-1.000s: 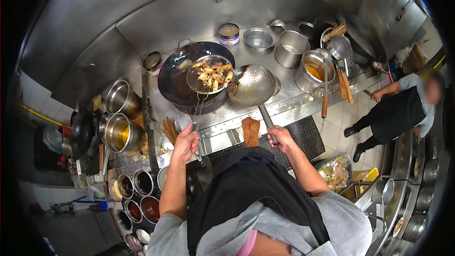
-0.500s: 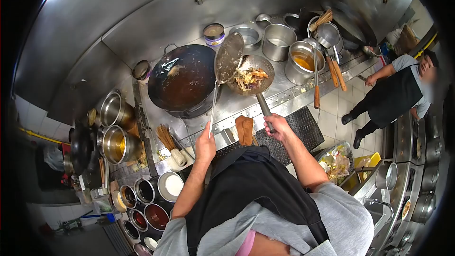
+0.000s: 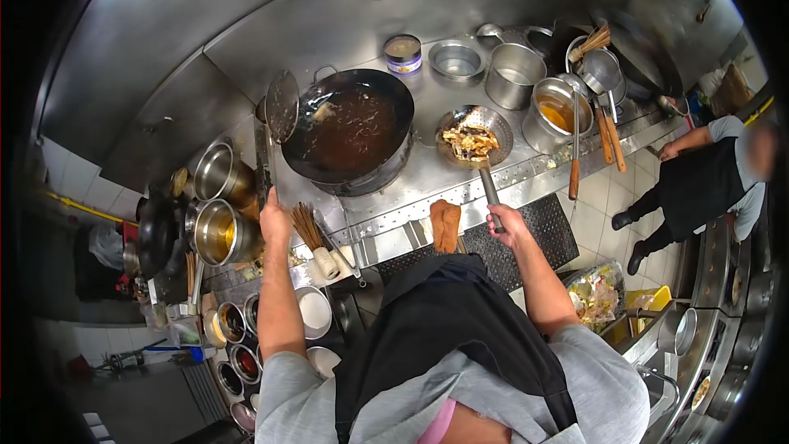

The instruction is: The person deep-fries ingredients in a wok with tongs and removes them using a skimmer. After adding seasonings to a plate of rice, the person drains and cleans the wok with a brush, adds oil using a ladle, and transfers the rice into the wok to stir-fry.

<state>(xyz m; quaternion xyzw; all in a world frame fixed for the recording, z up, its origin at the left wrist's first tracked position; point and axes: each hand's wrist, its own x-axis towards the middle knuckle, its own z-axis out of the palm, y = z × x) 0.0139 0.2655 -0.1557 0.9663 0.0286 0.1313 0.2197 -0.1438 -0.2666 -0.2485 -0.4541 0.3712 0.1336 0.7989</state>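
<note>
My left hand (image 3: 275, 219) is closed around the long handle of a round flat skimmer (image 3: 282, 105), raised at the left rim of the wok. The black wok (image 3: 386, 99) holds dark brown bubbling liquid. My right hand (image 3: 510, 228) grips the thick grey handle of a perforated strainer ladle (image 3: 501, 127), which is over the steel counter to the right of the wok. Browned, pale-edged food pieces (image 3: 470, 143) lie in its bowl. Below the counter edge, between my hands, hangs a brown cloth (image 3: 445, 226).
Behind stand a tin (image 3: 403, 55), a steel basin (image 3: 457, 62) and pots, one holding amber liquid (image 3: 556, 115). A bamboo brush (image 3: 307, 228) lies left, near several sauce containers (image 3: 314, 312). At right a person in a black apron (image 3: 699, 177) stands on the tiled floor.
My left hand has carried the skimmer from beside the strainer ladle to the wok's far left side. The food-filled strainer ladle stays right of the wok. The view has shifted slightly.
</note>
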